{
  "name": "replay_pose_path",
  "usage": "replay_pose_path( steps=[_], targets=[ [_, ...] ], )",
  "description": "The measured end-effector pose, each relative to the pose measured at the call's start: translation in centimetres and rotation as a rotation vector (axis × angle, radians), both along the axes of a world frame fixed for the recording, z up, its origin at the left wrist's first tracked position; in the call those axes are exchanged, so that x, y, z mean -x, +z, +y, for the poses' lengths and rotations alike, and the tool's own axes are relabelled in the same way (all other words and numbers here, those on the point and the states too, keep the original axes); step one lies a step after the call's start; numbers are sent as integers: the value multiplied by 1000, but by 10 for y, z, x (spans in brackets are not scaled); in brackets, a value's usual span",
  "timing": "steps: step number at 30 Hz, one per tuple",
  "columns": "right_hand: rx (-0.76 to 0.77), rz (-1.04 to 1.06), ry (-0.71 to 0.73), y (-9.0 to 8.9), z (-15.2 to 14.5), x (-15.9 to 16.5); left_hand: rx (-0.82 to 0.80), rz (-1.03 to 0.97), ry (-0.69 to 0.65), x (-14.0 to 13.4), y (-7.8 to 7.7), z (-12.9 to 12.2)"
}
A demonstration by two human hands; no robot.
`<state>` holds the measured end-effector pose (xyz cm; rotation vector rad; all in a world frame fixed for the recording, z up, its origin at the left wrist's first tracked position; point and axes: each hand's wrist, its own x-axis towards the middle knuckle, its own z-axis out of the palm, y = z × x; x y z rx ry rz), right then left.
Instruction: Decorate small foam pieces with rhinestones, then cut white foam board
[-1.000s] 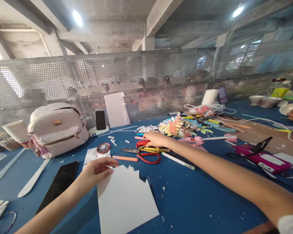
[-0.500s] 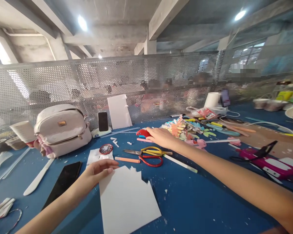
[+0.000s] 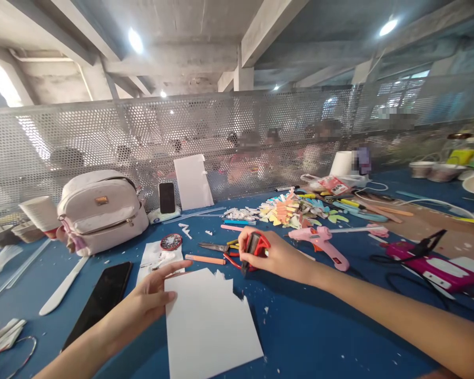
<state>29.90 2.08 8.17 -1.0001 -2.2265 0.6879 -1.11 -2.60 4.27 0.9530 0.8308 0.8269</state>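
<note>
My left hand [image 3: 154, 295] grips the left edge of a white board [image 3: 213, 331], thumb on its face and fingers behind the edge. The board's top right edge is jagged and stepped. Above the board, my right hand [image 3: 278, 255] is closed around a red and black tool [image 3: 256, 245], partly hidden by the fingers, so its kind is unclear. Scissors with yellow and red handles [image 3: 213, 246] lie partly behind that hand. An orange stick [image 3: 205, 259] rests just beyond the board, and a small round red-rimmed container [image 3: 171, 241] sits on white paper.
A pink glue gun [image 3: 324, 245] lies right of my right hand. Behind are coloured scraps [image 3: 286, 208] and white bits [image 3: 240, 213]. At left are a backpack [image 3: 100, 210], a dark phone [image 3: 98, 300] and a white plastic knife [image 3: 63, 287]. A magenta device [image 3: 438, 266] sits right.
My right hand has drawn back toward the board with the red and black tool, uncovering the white bits and the glue gun. My left hand has shifted slightly down the board's edge.
</note>
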Motion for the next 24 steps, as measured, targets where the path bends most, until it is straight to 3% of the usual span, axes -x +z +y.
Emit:
replay_pose_path(
  steps=[6,10,14,19,21,24],
  targets=[
    [48,-40,22,-2,-14,-10,-24,38,-21,-1,-4,2],
    [9,-109,-19,-20,-11,-19,-5,56,-7,-4,-6,3],
    [66,-165,-15,-37,-8,-25,12,67,-13,-8,-6,3],
    [29,-140,2,-31,-14,-20,53,135,5,-9,-14,8],
    [10,-81,-5,-26,-16,-17,-54,229,52,-10,-17,11],
    [41,7,-18,-26,-17,-10,-475,493,209,-13,-20,9]
  ],
)
